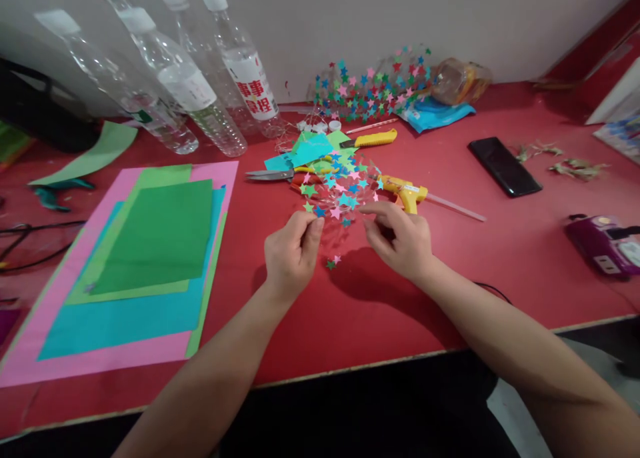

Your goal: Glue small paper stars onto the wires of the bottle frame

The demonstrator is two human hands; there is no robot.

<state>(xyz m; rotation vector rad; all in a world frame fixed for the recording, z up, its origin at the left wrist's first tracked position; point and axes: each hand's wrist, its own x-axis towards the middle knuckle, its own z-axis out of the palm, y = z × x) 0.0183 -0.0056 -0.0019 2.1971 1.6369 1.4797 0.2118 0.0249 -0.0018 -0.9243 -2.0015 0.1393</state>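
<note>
In the middle of the head view is a clear plastic piece [345,201] covered with small pink, blue, green and red stars. My left hand [294,251] is closed at its left edge, with thumb and forefinger pinched beside a blue star. On the other side, my right hand [400,238] has its forefinger stretched toward the plastic. A small gap shows between that forefinger and the thumb, and the other fingers are curled. Two loose stars [333,263] appear below, between the hands. Right behind the piece lie scissors [273,175] and a yellow glue gun [404,190] with a glue stick.
Coloured sheets [155,238] lie stacked at left, with plastic bottles [245,78] behind. A yellow cutter [373,139], another star-covered clear piece [370,88] and a blue packet [440,114] are at the back. A phone [504,167] and a purple power socket [605,245] are at right.
</note>
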